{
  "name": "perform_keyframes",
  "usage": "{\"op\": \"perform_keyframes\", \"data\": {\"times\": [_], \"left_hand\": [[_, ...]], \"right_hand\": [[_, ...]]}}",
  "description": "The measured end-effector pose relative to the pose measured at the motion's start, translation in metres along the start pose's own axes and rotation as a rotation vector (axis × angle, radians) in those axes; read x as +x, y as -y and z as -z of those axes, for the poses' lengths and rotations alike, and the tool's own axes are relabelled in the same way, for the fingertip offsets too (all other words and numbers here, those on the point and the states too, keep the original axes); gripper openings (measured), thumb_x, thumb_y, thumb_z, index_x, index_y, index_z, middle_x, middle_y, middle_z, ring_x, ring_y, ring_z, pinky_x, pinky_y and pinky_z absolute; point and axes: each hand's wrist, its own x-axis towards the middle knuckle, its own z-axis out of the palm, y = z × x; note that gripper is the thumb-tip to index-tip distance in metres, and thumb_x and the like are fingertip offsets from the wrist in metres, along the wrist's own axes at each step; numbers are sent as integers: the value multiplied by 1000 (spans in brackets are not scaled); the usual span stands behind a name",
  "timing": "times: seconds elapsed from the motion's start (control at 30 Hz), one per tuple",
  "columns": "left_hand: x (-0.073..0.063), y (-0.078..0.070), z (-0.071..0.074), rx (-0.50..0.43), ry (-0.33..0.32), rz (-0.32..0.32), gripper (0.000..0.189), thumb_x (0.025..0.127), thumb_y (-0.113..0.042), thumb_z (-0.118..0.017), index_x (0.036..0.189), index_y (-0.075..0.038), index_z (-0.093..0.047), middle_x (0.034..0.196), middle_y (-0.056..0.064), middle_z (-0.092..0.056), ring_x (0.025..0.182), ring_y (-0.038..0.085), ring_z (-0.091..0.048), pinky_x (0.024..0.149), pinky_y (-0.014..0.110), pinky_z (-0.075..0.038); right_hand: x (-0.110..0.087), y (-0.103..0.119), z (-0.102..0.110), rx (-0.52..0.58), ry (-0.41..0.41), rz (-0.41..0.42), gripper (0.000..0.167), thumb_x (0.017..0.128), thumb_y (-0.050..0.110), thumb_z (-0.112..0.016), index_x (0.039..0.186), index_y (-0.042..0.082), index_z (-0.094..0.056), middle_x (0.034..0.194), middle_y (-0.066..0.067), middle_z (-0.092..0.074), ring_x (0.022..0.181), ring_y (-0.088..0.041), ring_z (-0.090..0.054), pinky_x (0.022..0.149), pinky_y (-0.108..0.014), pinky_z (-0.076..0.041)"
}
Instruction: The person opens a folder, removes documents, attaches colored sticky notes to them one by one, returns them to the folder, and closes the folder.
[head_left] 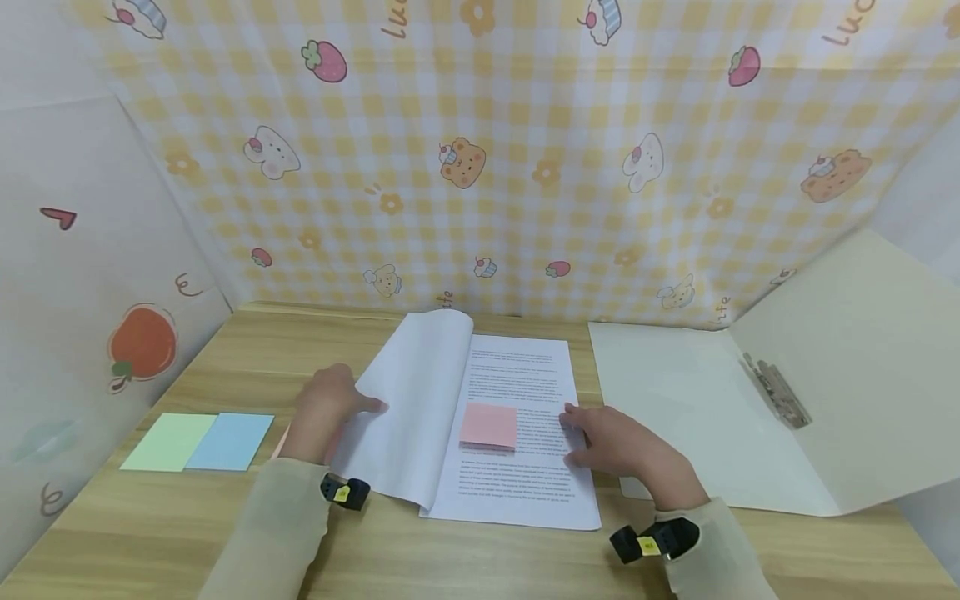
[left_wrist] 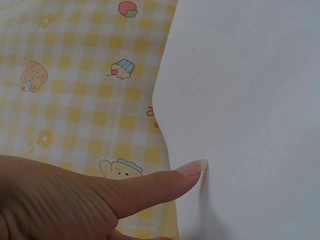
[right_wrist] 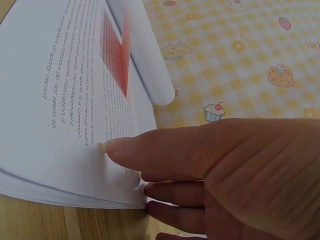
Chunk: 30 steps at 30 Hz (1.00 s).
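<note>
A stack of printed sheets (head_left: 517, 492) lies on the table, its upper pages (head_left: 412, 400) folded over to the left, blank side up. My left hand (head_left: 327, 408) pinches the turned pages at their left edge, thumb (left_wrist: 192, 170) on top and the other fingers hidden beneath. On the printed text sits a pink sticky note (head_left: 489, 425), one edge lifted in the right wrist view. At the stack's right edge my right hand (head_left: 618, 442) grips the sheets, thumb (right_wrist: 120, 146) on the print and fingertips (right_wrist: 155, 191) against the side.
Green (head_left: 168, 442) and blue sticky notes (head_left: 231, 442) lie side by side at the left. A bit of pink paper (head_left: 281, 442) shows beside the left wrist. An open white folder (head_left: 675, 400) with a metal clip (head_left: 778, 392) stands at the right, its cover raised. A checked cloth (head_left: 525, 225) hangs behind.
</note>
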Motion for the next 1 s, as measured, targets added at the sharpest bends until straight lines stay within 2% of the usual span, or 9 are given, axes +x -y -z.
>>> {"op": "perform_keyframes", "data": {"times": [0.27,0.4,0.53,0.7,0.87,1.0], "left_hand": [[-1,1,0,-39,-13,3,75,74,-33,-89,119,16,-54,112,34,-53,87,36,-53,72,43,-52],[1,6,0,-74,14,-1,78,75,-34,-88,123,15,-51,115,33,-58,90,36,-55,77,45,-53],[8,17,0,-146,67,-28,65,80,-32,-84,121,11,-57,112,27,-65,90,33,-59,73,39,-53],[14,31,6,-220,118,-63,43,93,-27,-70,116,9,-64,105,22,-66,87,29,-61,70,36,-54],[16,33,12,-271,142,-95,44,100,-30,-60,121,8,-64,110,22,-65,90,28,-61,75,35,-53],[16,30,13,-322,139,-114,43,101,-30,-58,122,7,-64,109,21,-64,89,26,-62,73,32,-52]], "right_hand": [[-1,0,0,-3,-1,1,61,86,20,-80,140,3,-59,151,-15,-54,128,-32,-61,105,-48,-52],[-1,1,0,-2,-3,-1,61,86,20,-80,140,3,-59,150,-15,-54,128,-31,-61,105,-48,-52],[-1,1,-1,-4,-9,1,61,85,21,-81,140,3,-59,150,-15,-55,131,-34,-60,106,-49,-51],[-1,2,-1,-8,-13,0,61,85,21,-81,139,3,-60,150,-15,-55,132,-34,-59,106,-49,-51],[-1,2,-2,-11,-19,9,60,85,20,-81,139,3,-60,150,-16,-55,131,-35,-60,105,-49,-51],[-1,1,-2,-9,-22,12,60,85,20,-81,138,3,-61,149,-16,-55,130,-34,-60,105,-49,-52]]}}
